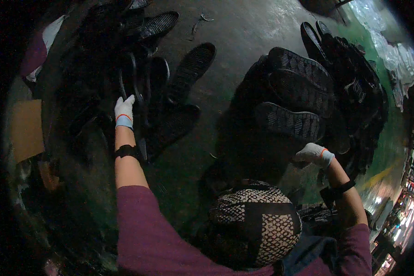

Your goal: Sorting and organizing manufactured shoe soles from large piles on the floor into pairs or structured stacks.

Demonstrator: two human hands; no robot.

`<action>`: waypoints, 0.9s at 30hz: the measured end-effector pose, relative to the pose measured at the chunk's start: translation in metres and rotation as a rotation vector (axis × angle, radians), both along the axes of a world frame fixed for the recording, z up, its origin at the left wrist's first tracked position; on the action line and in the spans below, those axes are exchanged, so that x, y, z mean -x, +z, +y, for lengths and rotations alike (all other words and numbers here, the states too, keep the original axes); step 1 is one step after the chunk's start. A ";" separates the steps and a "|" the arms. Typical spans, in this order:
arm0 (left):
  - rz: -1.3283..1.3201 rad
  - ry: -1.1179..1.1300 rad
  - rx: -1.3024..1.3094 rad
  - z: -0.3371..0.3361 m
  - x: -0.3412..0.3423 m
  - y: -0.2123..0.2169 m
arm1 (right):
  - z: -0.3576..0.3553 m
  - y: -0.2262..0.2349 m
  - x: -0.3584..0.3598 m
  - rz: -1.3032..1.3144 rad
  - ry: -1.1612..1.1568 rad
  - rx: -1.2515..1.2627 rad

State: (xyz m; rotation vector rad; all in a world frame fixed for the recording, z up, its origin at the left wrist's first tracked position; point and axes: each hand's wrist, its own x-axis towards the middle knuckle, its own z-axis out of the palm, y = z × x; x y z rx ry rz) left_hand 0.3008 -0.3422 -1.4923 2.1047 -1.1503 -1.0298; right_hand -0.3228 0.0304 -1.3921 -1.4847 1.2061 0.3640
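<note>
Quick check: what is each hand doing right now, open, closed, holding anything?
Left hand: open, fingers stretched onto the black shoe soles.
Right hand: closed at the right sole pile; grip unclear.

You look down on a dark, worn concrete floor (244,32) with a dull sheen far ahead. It turns green (391,138) at the right. A brown cardboard sheet (26,129) lies at the left. Bright lights (407,211) glow near right.
</note>
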 end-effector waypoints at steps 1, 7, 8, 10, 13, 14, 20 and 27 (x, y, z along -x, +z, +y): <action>0.036 0.039 0.005 0.001 -0.014 0.006 | -0.013 -0.006 -0.014 -0.027 0.016 0.008; 0.746 0.204 -0.182 0.009 -0.014 0.043 | -0.021 -0.028 -0.106 -0.057 -0.163 -0.232; 0.738 0.139 -0.113 0.008 -0.009 0.051 | -0.028 -0.017 -0.120 -0.068 -0.167 -0.228; 0.743 0.089 -0.047 0.021 -0.008 0.051 | -0.040 0.000 -0.147 0.018 -0.208 -0.173; 0.662 0.052 -0.104 0.040 0.019 0.040 | -0.052 0.016 -0.163 -0.001 -0.327 -0.066; 0.760 -0.085 -0.172 0.040 0.027 0.036 | -0.057 0.020 -0.170 0.006 -0.360 -0.014; 0.285 -0.320 -0.154 0.040 0.046 0.015 | -0.085 0.029 -0.205 -0.156 -0.425 0.110; 0.711 -0.190 -0.210 0.081 0.082 0.020 | -0.143 0.011 -0.236 -0.427 -0.780 0.231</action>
